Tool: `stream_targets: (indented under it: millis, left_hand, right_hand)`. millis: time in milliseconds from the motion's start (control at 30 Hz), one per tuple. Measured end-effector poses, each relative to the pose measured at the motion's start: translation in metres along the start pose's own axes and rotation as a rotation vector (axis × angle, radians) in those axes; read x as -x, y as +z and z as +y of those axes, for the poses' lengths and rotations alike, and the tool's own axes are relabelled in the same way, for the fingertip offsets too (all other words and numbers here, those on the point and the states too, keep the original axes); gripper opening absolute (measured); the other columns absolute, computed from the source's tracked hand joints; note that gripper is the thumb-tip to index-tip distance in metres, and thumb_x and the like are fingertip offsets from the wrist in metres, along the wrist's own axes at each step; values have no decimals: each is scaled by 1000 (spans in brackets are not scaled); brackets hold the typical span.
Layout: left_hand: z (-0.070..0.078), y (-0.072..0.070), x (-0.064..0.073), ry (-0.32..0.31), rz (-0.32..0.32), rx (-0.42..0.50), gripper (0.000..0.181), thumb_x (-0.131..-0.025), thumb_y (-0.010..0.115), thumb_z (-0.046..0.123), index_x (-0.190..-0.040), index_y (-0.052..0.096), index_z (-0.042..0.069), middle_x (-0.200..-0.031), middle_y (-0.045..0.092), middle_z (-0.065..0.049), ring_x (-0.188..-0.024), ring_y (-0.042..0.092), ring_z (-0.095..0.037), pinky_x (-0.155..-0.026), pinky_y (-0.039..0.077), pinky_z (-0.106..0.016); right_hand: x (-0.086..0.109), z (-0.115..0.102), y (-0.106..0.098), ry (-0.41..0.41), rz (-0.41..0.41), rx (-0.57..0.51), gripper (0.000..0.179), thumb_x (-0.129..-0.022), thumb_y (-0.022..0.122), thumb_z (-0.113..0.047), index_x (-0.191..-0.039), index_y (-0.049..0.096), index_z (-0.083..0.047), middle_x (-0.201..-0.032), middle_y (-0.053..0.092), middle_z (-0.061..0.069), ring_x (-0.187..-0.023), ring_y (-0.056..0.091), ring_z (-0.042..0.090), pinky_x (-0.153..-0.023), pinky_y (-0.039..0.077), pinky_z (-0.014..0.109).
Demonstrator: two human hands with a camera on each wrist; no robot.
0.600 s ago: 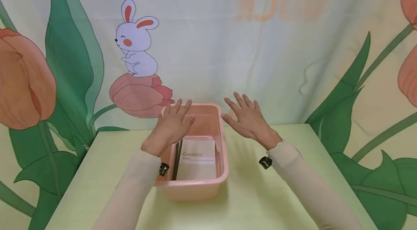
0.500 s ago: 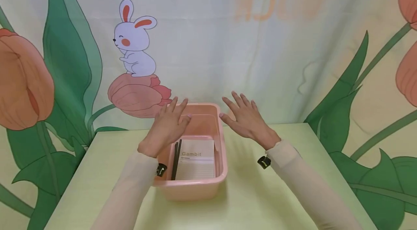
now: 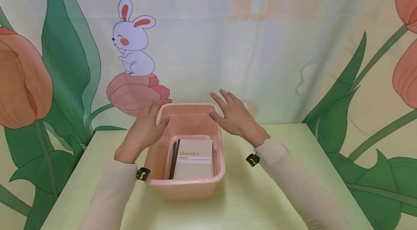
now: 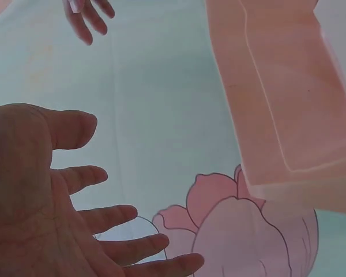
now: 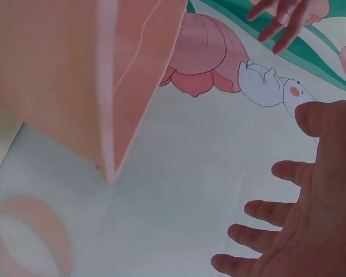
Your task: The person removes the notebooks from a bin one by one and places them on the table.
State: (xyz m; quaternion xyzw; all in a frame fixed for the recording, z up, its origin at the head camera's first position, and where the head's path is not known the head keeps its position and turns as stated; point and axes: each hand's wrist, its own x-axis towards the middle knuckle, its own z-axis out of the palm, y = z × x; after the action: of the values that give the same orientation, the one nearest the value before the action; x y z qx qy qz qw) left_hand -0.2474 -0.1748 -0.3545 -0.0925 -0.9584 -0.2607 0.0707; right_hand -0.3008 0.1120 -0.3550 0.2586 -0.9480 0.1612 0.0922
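Observation:
A pink plastic bin [image 3: 184, 183] stands on the table in the head view. Inside it lies a white notebook [image 3: 195, 161] marked "Gambit", with dark strip-like edges [image 3: 173, 159] along its left side. My left hand [image 3: 141, 128] hovers by the bin's left rim, fingers spread and holding nothing. Over by the far right corner, my right hand [image 3: 236, 118] is held with its fingers extended, also holding nothing. In the left wrist view, a gap shows between the left hand [image 4: 75, 202] and the bin [image 4: 277, 104]. The right wrist view likewise shows the right hand [image 5: 300, 208] apart from the bin wall [image 5: 52, 75].
The bin stands on a pale green table [image 3: 257, 194]. Behind the table hangs a curtain [image 3: 202, 42] printed with tulips and a rabbit [image 3: 135, 42]. Black wrist devices [image 3: 252, 159] sit at both cuffs.
My left hand has moved left, from over the bin to its left rim. The right hand has shifted slightly left toward the bin's far right corner. The bin stays in place.

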Motion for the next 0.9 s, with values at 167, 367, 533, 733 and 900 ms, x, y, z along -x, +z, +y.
stream_targets:
  millis: [167, 367, 533, 733, 900]
  left_hand:
    - [-17, -3, 9, -25, -22, 34, 70, -101, 50, 35, -158, 17, 11, -161, 20, -21, -144, 26, -49, -107, 29, -72]
    - [-41, -2, 20, -18, -32, 103, 70, -101, 53, 28, -159, 15, 15, -160, 24, -23, -142, 29, -51, -104, 32, -73]
    - [-57, 4, 25, -86, -92, 194, 72, -102, 52, 31, -159, 12, 14, -157, 26, -29, -136, 36, -56, -95, 45, -68]
    - [-75, 18, 32, -232, -166, 431, 74, -102, 50, 41, -159, 9, 17, -159, 23, -27, -139, 36, -51, -97, 50, -57]
    - [-84, 30, 40, -298, -169, 598, 76, -100, 53, 39, -159, 9, 19, -158, 25, -27, -139, 38, -49, -89, 56, -48]
  right_hand:
    - [-12, -16, 2, -26, -13, -6, 63, -101, 42, -50, -156, 26, -25, -162, 25, 11, -148, 27, 34, -121, 26, 48]
    - [-27, -32, 8, -34, -47, -4, 63, -101, 44, -47, -157, 25, -25, -161, 27, 11, -148, 29, 32, -120, 29, 47]
    - [-37, -39, 14, -30, -69, -12, 63, -101, 45, -46, -157, 25, -25, -161, 29, 10, -147, 30, 32, -119, 30, 48]
    - [-51, -41, 27, 9, -109, -51, 62, -102, 44, -46, -156, 26, -23, -158, 32, 11, -144, 36, 34, -115, 36, 50]
    - [-63, -43, 41, 27, -172, -64, 63, -101, 46, -45, -156, 26, -21, -157, 35, 12, -140, 42, 35, -112, 39, 49]
